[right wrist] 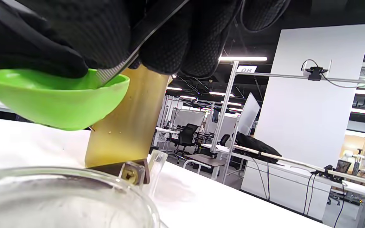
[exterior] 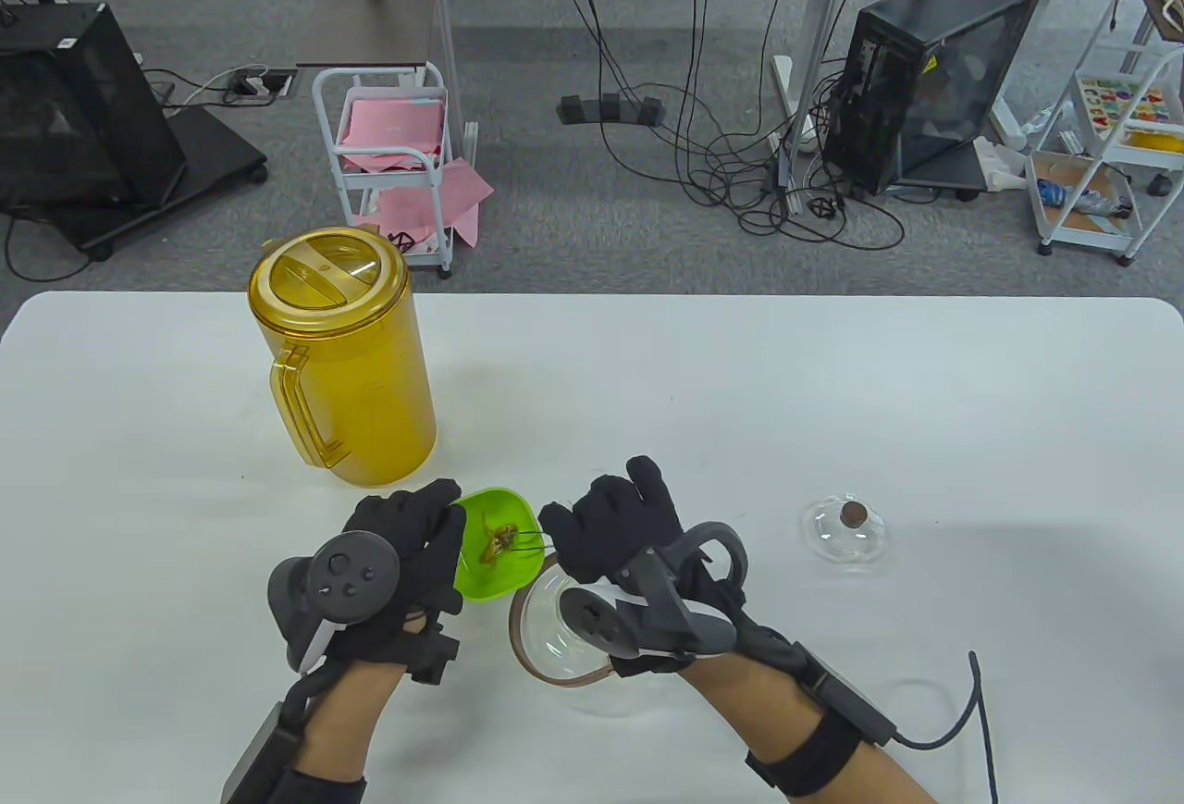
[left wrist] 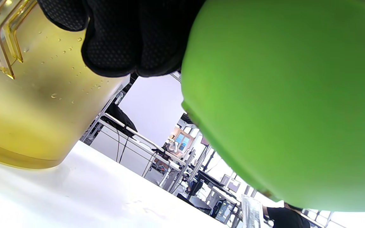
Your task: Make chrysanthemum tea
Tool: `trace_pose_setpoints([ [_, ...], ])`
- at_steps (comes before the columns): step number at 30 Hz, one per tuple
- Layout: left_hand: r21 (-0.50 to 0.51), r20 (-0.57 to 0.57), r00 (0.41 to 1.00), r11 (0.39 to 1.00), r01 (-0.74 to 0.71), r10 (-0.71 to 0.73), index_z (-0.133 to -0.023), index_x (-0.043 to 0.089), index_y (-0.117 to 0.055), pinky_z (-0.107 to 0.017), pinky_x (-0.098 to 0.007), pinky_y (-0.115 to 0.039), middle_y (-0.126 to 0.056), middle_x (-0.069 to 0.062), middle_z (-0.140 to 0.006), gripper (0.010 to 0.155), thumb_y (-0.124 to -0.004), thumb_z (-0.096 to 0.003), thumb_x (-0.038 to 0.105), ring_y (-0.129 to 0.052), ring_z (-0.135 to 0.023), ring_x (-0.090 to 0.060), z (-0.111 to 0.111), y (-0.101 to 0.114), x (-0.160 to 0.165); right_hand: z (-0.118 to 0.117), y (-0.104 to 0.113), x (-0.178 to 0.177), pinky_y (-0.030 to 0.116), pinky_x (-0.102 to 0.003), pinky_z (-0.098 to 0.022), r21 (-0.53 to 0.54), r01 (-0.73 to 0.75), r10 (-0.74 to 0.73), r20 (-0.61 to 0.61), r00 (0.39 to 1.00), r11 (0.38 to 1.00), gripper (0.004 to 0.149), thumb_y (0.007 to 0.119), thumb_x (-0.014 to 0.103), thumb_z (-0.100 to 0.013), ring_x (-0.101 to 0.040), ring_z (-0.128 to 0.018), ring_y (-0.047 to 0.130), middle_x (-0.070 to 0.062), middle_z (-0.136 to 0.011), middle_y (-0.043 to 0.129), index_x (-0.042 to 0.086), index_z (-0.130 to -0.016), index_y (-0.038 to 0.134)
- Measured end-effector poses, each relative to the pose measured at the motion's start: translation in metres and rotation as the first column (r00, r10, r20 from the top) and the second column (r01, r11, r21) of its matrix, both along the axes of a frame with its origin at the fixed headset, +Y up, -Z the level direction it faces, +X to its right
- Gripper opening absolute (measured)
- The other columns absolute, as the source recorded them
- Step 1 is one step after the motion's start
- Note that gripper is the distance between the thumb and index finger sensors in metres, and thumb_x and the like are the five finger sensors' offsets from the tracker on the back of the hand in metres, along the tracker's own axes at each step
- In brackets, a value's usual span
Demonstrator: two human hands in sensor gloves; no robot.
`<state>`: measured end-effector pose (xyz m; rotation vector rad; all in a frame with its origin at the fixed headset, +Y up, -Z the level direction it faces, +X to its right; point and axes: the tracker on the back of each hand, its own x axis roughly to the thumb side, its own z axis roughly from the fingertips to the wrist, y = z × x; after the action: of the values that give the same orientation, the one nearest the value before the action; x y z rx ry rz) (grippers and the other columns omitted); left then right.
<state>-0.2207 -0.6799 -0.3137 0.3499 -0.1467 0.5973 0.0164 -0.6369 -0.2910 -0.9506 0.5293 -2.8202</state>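
Care matters here: left hand (exterior: 407, 545) should keep its curled grip on the green bowl (exterior: 495, 559), lifted clear of the bench (exterior: 740, 397) near the yellow jug (exterior: 347, 360). Right hand (exterior: 615, 522) pinches tweezers (right wrist: 128, 60) over the dried flowers (exterior: 499, 540) inside; the glass teapot (exterior: 555, 633) sits just below-right, ready for a short drop.

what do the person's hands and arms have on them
Both the left hand and right hand wear black mesh-textured gloves. A grey-black tracker with round buttons sits on the back of each. Black straps wrap the wrists and forearms, and a black cable loops off the right forearm.
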Motion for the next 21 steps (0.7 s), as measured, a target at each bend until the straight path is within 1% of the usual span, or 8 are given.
trace_pose_setpoints([
  [3,-0.007,0.011,1.0,1.0,0.011,-0.011,-0.094,0.017,-0.085,-0.07,-0.068,-0.056,-0.1,-0.006,-0.066,0.044,-0.081,-0.057,0.041,-0.091,-0.068,-0.038,0.001,0.0,0.003,0.002,-0.002,-0.005,0.048,-0.068,-0.075,0.005,-0.027,0.027,0.001,1.0,1.0,0.05,0.079,0.044,-0.056,-0.03,-0.095,0.081,0.001,-0.087,0.085,0.029,-0.104,0.073],
  [6,-0.004,0.015,1.0,1.0,0.017,-0.017,-0.094,0.017,-0.086,-0.07,-0.069,-0.056,-0.101,-0.006,-0.065,0.045,-0.081,-0.057,0.041,-0.092,-0.067,-0.038,0.002,0.001,0.005,0.004,-0.004,-0.008,0.047,-0.068,-0.075,0.033,-0.044,0.044,0.008,0.999,0.998,0.05,0.078,0.043,-0.057,-0.03,-0.095,0.081,0.001,-0.086,0.085,0.027,-0.103,0.075],
  [8,-0.001,0.013,1.0,1.0,0.02,-0.02,-0.094,0.017,-0.086,-0.07,-0.069,-0.056,-0.101,-0.006,-0.065,0.045,-0.081,-0.0569,0.041,-0.092,-0.067,-0.038,0.002,0.001,0.005,0.003,-0.006,-0.007,0.047,-0.069,-0.075,0.039,-0.015,0.014,0.01,1.0,0.999,0.047,0.077,0.042,-0.057,-0.03,-0.096,0.08,0.001,-0.085,0.085,0.029,-0.101,0.076],
  [11,-0.012,0.012,1.0,1.0,0.018,-0.017,-0.094,0.017,-0.086,-0.071,-0.069,-0.055,-0.101,-0.006,-0.065,0.045,-0.08,-0.057,0.042,-0.092,-0.068,-0.038,0.001,0.0,0.004,0.002,-0.005,-0.002,0.046,-0.069,-0.075,0.041,0.023,-0.023,0.008,1.0,0.999,0.046,0.075,0.042,-0.057,-0.031,-0.097,0.078,0.001,-0.085,0.085,0.028,-0.1,0.077],
  [13,-0.013,0.009,1.0,1.0,0.017,-0.017,-0.094,0.017,-0.086,-0.07,-0.069,-0.055,-0.101,-0.006,-0.065,0.045,-0.08,-0.0572,0.041,-0.091,-0.068,-0.038,0.001,0.0,0.004,0.001,-0.003,0.003,0.046,-0.069,-0.075,0.042,0.065,-0.065,0.009,0.998,0.997,0.046,0.074,0.042,-0.057,-0.03,-0.097,0.078,0.001,-0.085,0.085,0.028,-0.101,0.077],
  [17,-0.023,0.003,1.0,1.0,0.021,-0.021,-0.094,0.017,-0.086,-0.071,-0.069,-0.055,-0.101,-0.006,-0.066,0.044,-0.08,-0.0573,0.042,-0.091,-0.068,-0.038,0.001,0.001,0.003,-0.003,0.005,0.016,0.047,-0.069,-0.075,-0.02,0.195,-0.194,0.023,0.981,0.981,0.046,0.073,0.042,-0.057,-0.031,-0.096,0.079,0.001,-0.084,0.085,0.028,-0.101,0.076],
  [19,-0.027,-0.005,1.0,0.999,0.021,-0.021,-0.094,0.017,-0.086,-0.071,-0.069,-0.054,-0.101,-0.006,-0.066,0.044,-0.08,-0.0572,0.042,-0.092,-0.068,-0.038,0.001,0.001,0.001,-0.007,0.009,0.028,0.047,-0.069,-0.075,-0.092,0.29,-0.287,0.049,0.957,0.952,0.046,0.073,0.042,-0.057,-0.031,-0.096,0.078,0.001,-0.084,0.085,0.027,-0.101,0.076],
  [21,-0.035,-0.012,1.0,0.999,0.017,-0.017,-0.094,0.017,-0.086,-0.071,-0.069,-0.054,-0.101,-0.006,-0.066,0.044,-0.08,-0.0573,0.041,-0.091,-0.069,-0.038,0.0,0.0,-0.001,-0.009,0.011,0.042,0.046,-0.069,-0.075,-0.127,0.367,-0.36,0.077,0.93,0.922,0.046,0.072,0.041,-0.057,-0.032,-0.096,0.078,0.0,-0.084,0.084,0.027,-0.101,0.075],
])
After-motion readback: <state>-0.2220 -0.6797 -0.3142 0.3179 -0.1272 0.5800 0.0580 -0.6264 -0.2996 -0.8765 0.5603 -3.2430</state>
